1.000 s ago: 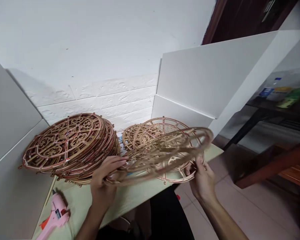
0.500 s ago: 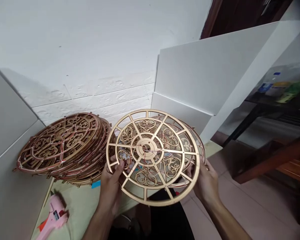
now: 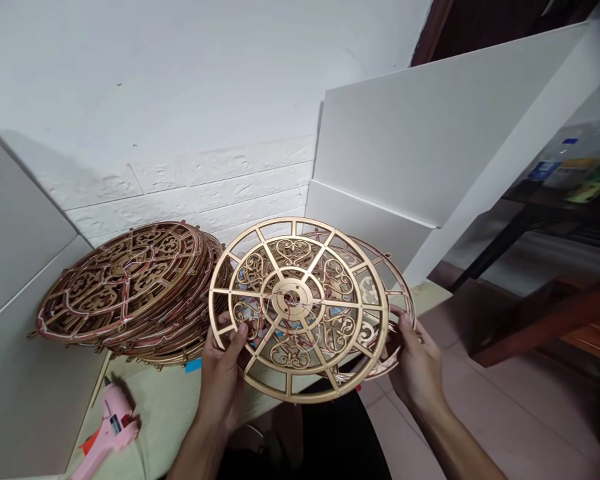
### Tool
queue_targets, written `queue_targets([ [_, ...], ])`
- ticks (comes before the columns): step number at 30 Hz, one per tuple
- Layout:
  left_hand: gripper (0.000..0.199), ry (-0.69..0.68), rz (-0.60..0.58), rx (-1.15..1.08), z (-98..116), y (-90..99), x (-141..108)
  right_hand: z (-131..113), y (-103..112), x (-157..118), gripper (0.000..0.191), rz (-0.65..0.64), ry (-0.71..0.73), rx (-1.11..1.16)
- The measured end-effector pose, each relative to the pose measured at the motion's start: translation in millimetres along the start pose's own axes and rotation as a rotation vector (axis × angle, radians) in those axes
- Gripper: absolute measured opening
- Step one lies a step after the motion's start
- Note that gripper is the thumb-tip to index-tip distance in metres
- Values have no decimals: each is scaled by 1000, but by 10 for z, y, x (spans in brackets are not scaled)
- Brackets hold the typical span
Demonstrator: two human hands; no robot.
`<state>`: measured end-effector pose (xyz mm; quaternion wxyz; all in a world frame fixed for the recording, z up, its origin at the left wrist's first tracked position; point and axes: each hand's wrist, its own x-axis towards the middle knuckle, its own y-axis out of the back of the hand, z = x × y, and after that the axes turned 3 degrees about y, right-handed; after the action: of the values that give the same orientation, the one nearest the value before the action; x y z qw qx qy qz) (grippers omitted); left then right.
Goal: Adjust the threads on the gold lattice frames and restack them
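White brick-patterned wall (image 3: 205, 177) backs a gold openwork disc (image 3: 282, 293) tilted above the table (image 3: 155, 400), left hand (image 3: 221, 370) clamped on its rim; right hand (image 3: 420, 367) hold unclear. Even support would likely spare thin wires (image 3: 296, 304) strain, beside stacked discs (image 3: 125, 283).

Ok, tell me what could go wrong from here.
The loose wires over the middle of the gold disc, held in the left hand, might catch on its curls. The stack of discs is piled unevenly, so a bump could make it slide. The left forearm might also knock the pink glue gun lying nearby.
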<state>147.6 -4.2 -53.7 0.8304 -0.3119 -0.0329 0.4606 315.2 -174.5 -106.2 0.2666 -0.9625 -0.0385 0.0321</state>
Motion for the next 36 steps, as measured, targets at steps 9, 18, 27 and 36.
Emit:
queue_targets([
  [9, 45, 7, 20, 27, -25, 67, -15, -32, -34, -31, 65, 33, -49, -1],
  [18, 68, -22, 66, 84, 21, 135, 44, -87, 10, -25, 58, -39, -28, -74],
  [27, 71, -30, 50, 108, -36, 120, 34, -76, 70, -119, 55, -76, -50, -94],
  [36, 76, -26, 49, 109, 4, 70, -10, -136, -29, -194, 59, -74, -119, -106],
])
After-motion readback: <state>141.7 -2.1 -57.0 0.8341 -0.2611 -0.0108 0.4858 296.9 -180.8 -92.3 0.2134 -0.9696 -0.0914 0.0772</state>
